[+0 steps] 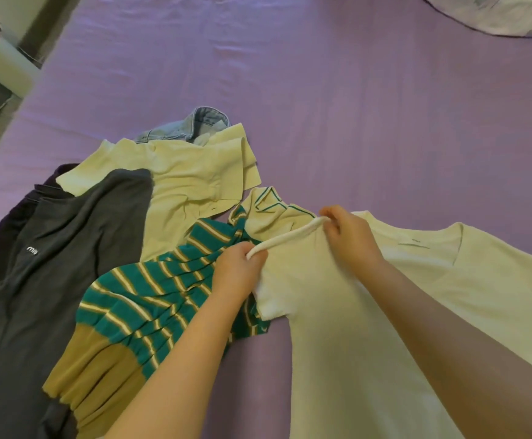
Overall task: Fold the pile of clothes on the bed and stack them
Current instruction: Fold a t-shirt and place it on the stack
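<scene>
A cream white T-shirt (347, 327) lies spread at the right of the purple bed (321, 106). My left hand (237, 272) pinches the near end of its sleeve hem, and my right hand (350, 236) pinches the far end, so the hem runs taut between them. To the left lies a loose pile: a green striped polo with a mustard hem (150, 299), a pale yellow shirt (182, 179), a dark grey top with a small white logo (52, 264), a dark purple garment (11, 223) under it, and light denim (191, 125) at the back.
A patterned pillow or duvet (499, 14) sits at the bed's top right corner. Beyond the left edge of the bed are a pale box-like object (5, 64) and white cords on the floor. Bare purple sheet stretches across the far half.
</scene>
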Available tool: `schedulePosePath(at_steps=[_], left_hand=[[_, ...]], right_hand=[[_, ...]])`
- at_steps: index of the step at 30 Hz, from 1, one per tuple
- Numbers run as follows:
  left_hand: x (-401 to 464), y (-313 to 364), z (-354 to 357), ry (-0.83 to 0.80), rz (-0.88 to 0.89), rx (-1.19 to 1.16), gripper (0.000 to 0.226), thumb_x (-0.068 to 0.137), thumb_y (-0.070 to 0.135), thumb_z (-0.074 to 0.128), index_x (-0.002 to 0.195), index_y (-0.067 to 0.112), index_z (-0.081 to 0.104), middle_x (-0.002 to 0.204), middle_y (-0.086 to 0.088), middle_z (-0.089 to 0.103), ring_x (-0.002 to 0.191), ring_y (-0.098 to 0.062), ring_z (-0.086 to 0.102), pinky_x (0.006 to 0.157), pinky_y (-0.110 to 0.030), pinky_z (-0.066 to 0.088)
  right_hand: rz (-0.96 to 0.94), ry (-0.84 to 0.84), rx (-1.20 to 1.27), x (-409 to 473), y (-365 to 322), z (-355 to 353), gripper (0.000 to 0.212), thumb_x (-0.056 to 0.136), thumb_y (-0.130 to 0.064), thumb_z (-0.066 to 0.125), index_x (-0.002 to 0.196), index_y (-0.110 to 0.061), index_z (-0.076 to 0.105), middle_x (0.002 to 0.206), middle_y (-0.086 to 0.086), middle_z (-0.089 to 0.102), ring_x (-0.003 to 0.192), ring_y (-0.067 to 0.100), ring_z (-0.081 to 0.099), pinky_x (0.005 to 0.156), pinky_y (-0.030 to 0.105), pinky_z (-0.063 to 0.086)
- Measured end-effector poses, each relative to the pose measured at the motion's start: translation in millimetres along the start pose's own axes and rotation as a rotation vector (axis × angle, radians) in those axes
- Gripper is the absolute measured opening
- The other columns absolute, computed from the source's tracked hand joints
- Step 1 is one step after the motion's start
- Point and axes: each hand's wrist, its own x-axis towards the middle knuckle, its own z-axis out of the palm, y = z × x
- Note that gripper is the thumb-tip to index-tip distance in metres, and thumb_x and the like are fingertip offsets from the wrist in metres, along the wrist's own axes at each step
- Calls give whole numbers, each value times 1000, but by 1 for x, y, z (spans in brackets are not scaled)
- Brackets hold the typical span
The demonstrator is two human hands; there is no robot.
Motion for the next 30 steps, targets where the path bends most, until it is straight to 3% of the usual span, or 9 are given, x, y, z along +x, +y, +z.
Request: schedulePosePath(at_steps=[2, 3, 6, 10, 17, 21, 25, 27, 30], left_hand=[[-2, -3, 8, 31, -5, 50, 20, 93, 30, 56, 97, 13, 63, 83, 3, 59, 76, -16, 53, 64, -32, 41], [-4, -4, 11, 39, -17, 24, 22, 92, 32, 57, 108, 16, 61, 96, 4, 60, 87, -16, 55, 71, -32, 44], [-14, -14, 17, 81, 8, -54, 48, 90, 34, 62, 134, 20, 46, 125, 1, 54, 114, -18, 52, 91, -31, 45], [-41, -30, 25, 177, 101, -14, 61, 86, 26, 69, 139, 16, 40, 127, -3, 48, 116, -20, 50, 98, -36, 44], [-117, -52, 44, 270, 38, -185, 66, 85, 29, 70, 141, 17, 36, 123, -1, 47, 110, -13, 49, 91, -27, 45], [-161, -82, 70, 70, -119, -157, 53, 87, 31, 67, 132, 16, 43, 101, 1, 58, 96, -17, 58, 84, -35, 50], [-197, -111, 92, -113, -216, -51, 34, 86, 39, 65, 111, 20, 51, 87, 8, 60, 90, -17, 60, 77, -32, 48], [-213, -120, 98, -222, -219, 11, 25, 88, 41, 62, 98, 19, 54, 91, 4, 61, 96, -21, 61, 78, -32, 47], [-233, -133, 104, -312, -205, 74, 33, 90, 41, 58, 106, 12, 59, 107, -3, 65, 101, -23, 61, 83, -34, 50]], right_hand=[[-64, -26, -185, -20, 2, 9, 45, 96, -11, 48, 140, -11, 42, 147, 12, 39, 139, 27, 30, 108, 25, 22], [-112, 9, -294, -37, 5, 16, 51, 96, -16, 50, 144, -12, 36, 153, 12, 30, 144, 29, 19, 115, 33, 17], [-205, 21, -561, -95, 17, 46, 59, 93, -37, 53, 147, -19, 34, 154, 16, 27, 144, 38, 19, 113, 55, 22], [-65, -213, -756, -98, 29, 70, 67, 94, -63, 20, 151, -36, -1, 160, 4, -9, 145, 30, -17, 112, 57, -10], [-52, -240, -756, -136, 39, 45, 64, 96, -57, 26, 152, -29, 10, 160, 7, 4, 147, 29, -1, 116, 48, 5], [-52, -308, -795, -214, 65, 40, 65, 96, -49, 40, 152, -25, 17, 160, 12, 5, 147, 33, 1, 117, 48, 6], [-107, -276, -766, -266, 77, 36, 66, 81, -40, 70, 139, -17, 48, 149, 18, 37, 137, 40, 33, 108, 54, 30], [-118, -327, -772, -283, 85, 36, 65, 92, -44, 55, 148, -23, 31, 157, 13, 17, 145, 36, 13, 116, 49, 13], [-86, -339, -766, -305, 99, 39, 64, 97, -49, 37, 152, -29, 11, 160, 8, -3, 147, 29, -5, 118, 43, -1]])
